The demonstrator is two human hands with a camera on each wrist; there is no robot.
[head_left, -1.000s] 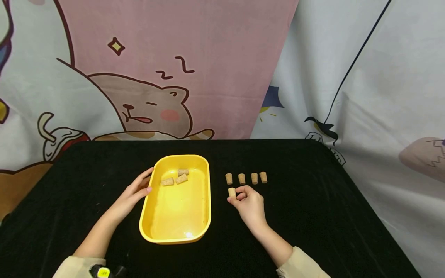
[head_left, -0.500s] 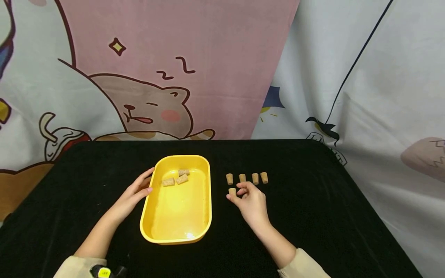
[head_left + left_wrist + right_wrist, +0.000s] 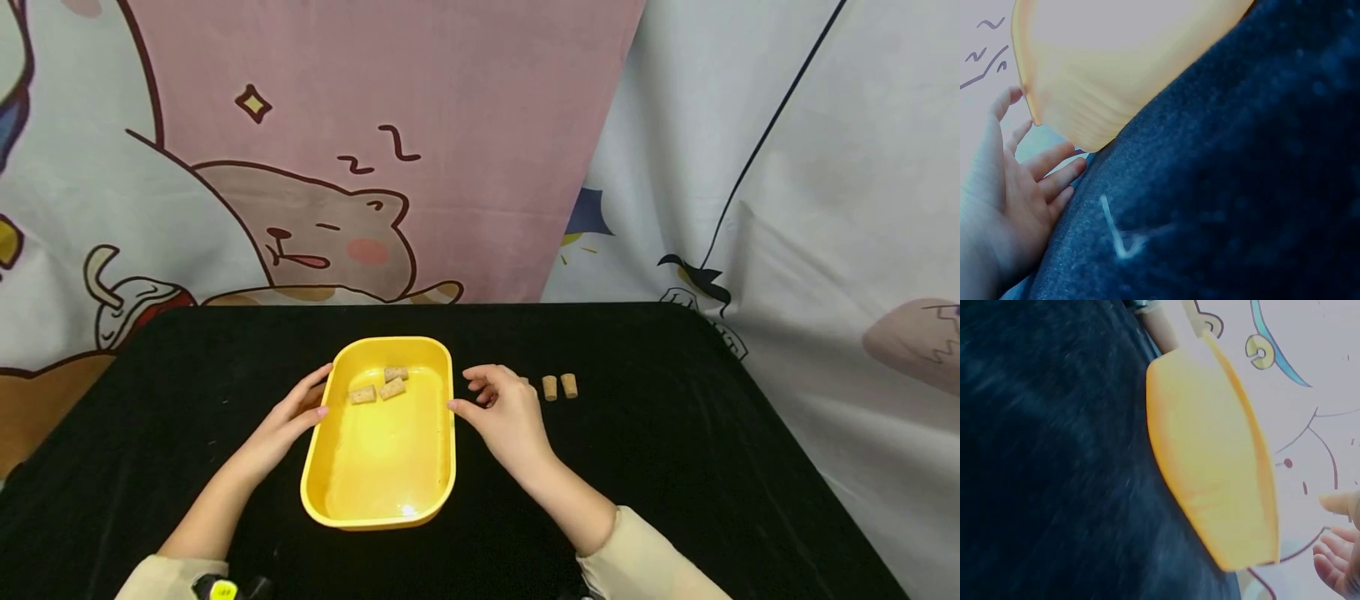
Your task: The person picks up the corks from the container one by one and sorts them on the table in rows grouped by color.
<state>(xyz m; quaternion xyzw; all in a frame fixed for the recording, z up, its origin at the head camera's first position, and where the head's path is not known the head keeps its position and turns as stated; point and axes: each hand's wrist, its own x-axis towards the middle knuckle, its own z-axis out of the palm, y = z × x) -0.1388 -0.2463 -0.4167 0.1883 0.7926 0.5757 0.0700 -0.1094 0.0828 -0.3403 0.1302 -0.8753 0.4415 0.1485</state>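
The yellow plastic tray [image 3: 390, 523] stands on the black cloth. Three cork stoppers [image 3: 363, 394] lie on their sides toward its far end. My left hand [image 3: 277, 425] rests along the tray's left side, thumb at the rim and fingers loosely extended against the wall. Just off the right rim is my right hand [image 3: 506, 417], thumb tip close to the edge, thumb and forefinger apart with nothing seen between them. To its right two cork stoppers [image 3: 550, 387] stand upright. The other corks of that row and the nearer one are mostly hidden behind the right hand.
A black cloth [image 3: 675, 467] covers the table under everything. A printed curtain [image 3: 480, 150] with cartoon animals hangs right behind the table's far edge.
My right hand has let go of the nearer cork stopper and moved left and slightly away to the tray's right rim. My left hand and the tray have stayed put.
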